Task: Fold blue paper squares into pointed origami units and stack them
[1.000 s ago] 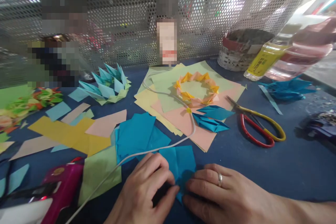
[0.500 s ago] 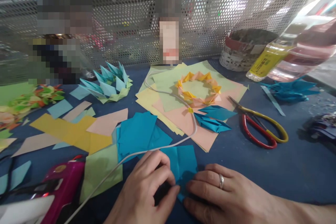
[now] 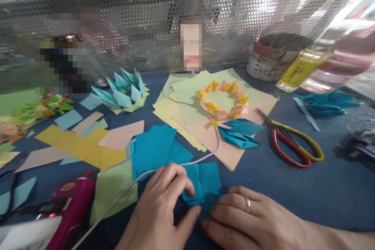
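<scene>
A folded sheet of blue paper (image 3: pixel 208 179) with a crease down its middle lies in front of me. My left hand (image 3: pixel 166 203) is at its left side, thumb and index finger spread apart, their tips touching the sheet near its lower edge. At the lower right corner, my right hand (image 3: pixel 244 216), with a ring, is closed on the paper between thumb and fingers; the paper under those fingers is hidden. A stack of blue sheets (image 3: pixel 154 146) lies just beyond my left hand. Folded blue paper pieces (image 3: pixel 240 133) rest farther back.
Red-and-yellow-handled scissors (image 3: pixel 290 140) lie right. A white cable (image 3: pixel 202 160) crosses the papers. An orange-and-pink paper ring (image 3: pixel 224 115) and a light-blue pointed paper ring (image 3: pixel 125 105) stand behind. Bottle (image 3: pixel 304 66), round container (image 3: pixel 263 64) and magenta device (image 3: pixel 73 199) sit around; perforated metal panel (image 3: pixel 140 43) behind.
My left index finger has moved up and away from the thumb, widening the gap and showing more of the sheet. My right hand has shifted slightly down. The view has moved a little.
</scene>
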A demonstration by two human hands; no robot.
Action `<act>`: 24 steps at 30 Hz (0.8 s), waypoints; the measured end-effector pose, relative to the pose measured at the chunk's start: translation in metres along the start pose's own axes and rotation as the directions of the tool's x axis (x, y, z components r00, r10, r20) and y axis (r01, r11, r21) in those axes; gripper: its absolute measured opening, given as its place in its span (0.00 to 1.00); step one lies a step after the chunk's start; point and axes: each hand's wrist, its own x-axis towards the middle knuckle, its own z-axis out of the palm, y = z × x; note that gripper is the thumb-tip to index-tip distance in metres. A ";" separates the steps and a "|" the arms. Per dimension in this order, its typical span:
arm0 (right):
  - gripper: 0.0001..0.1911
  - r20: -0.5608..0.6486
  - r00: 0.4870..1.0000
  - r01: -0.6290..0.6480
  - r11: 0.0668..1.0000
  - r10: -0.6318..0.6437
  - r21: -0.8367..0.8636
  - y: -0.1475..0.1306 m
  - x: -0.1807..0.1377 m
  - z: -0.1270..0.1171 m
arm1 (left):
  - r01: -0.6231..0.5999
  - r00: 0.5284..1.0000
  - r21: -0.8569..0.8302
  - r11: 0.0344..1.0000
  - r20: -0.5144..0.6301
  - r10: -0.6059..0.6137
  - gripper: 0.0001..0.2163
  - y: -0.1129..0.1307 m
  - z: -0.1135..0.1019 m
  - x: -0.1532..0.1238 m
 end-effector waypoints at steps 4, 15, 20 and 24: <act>0.15 -0.049 0.998 -0.031 0.996 0.027 -0.081 -0.003 -0.003 0.015 | 0.007 1.000 -0.002 1.000 0.010 -0.007 0.09 -0.001 0.001 -0.001; 0.10 -0.134 0.991 -0.010 0.995 -0.003 -0.098 0.000 -0.002 0.032 | 0.060 0.998 -0.040 0.997 -0.023 -0.060 0.12 -0.004 0.001 0.000; 0.08 -0.159 0.987 -0.026 0.996 0.013 -0.084 0.000 0.000 0.031 | 0.056 0.997 -0.048 0.997 -0.041 -0.058 0.13 -0.010 -0.001 0.000; 0.05 -0.170 0.985 -0.030 0.995 0.015 -0.090 0.000 -0.003 0.033 | 0.026 0.999 -0.032 0.999 -0.034 -0.027 0.14 -0.017 -0.003 0.000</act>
